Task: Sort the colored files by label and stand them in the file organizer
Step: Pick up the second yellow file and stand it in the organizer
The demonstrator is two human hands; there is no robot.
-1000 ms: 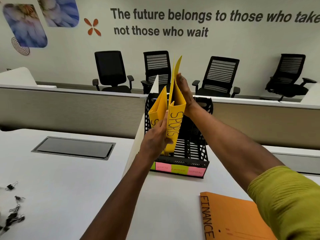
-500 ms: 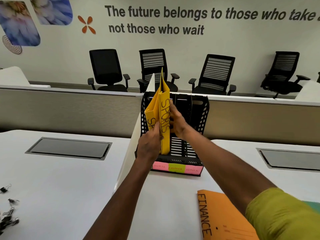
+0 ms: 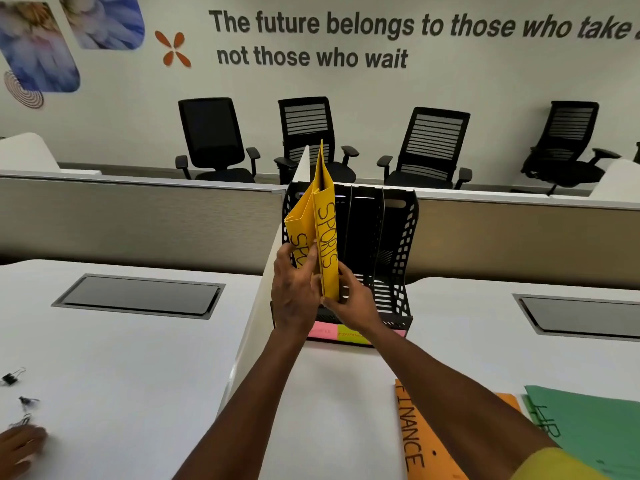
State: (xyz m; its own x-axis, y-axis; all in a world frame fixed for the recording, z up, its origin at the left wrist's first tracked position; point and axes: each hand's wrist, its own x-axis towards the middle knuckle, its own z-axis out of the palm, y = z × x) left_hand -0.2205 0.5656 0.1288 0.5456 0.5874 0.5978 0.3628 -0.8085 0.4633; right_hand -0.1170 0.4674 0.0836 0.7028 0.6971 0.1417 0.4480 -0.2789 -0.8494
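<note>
Since a moment ago the right hand (image 3: pixel 349 299) has dropped from the file tops to their lower edge, and a green HR file (image 3: pixel 588 427) has come into view. Nearest, that green file and an orange FINANCE file (image 3: pixel 426 441) are lying flat on the counter (image 3: pixel 138 358), still waiting to be sorted. Farther on, both hands are pinching the two yellow SPORTS files (image 3: pixel 323 244), the left hand (image 3: pixel 294 289) on the left side. These are standing upright in the leftmost slot of the file organizer (image 3: pixel 394 244), long axis vertical, spines facing the camera. The other two slots are looking empty.

White desk (image 3: pixel 138 358): organizer (image 3: pixel 398 271), files (image 3: pixel 433 445), clips (image 3: pixel 20 400)
</note>
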